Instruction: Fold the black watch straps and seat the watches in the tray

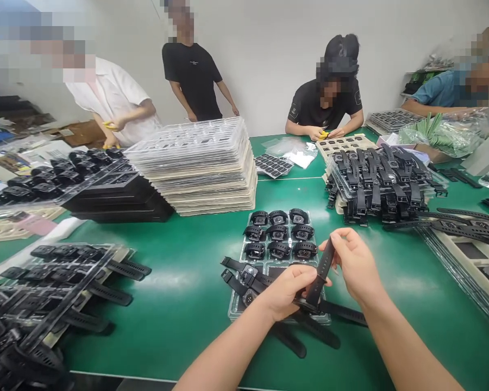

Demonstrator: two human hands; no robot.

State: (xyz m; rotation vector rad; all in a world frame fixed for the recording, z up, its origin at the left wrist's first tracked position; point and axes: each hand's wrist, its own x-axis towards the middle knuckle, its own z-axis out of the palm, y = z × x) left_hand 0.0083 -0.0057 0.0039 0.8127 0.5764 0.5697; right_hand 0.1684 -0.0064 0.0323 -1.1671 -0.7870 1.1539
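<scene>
One black watch strap [326,258] is pinched by left hand [287,293] and right hand [355,264] (both nearly closed).

On the green table [179,304], a tall stack of pale trays [215,187] is set left of centre toward the far side, with a stack of black trays [118,209] just to its left and a black gridded sheet [274,165] laid to its right. A clear tray [233,311] of watches is placed near the middle. Watch-laden trays [71,296] are also rested at the near left, and a watch-laden stack [339,182] is stood at the right.
</scene>
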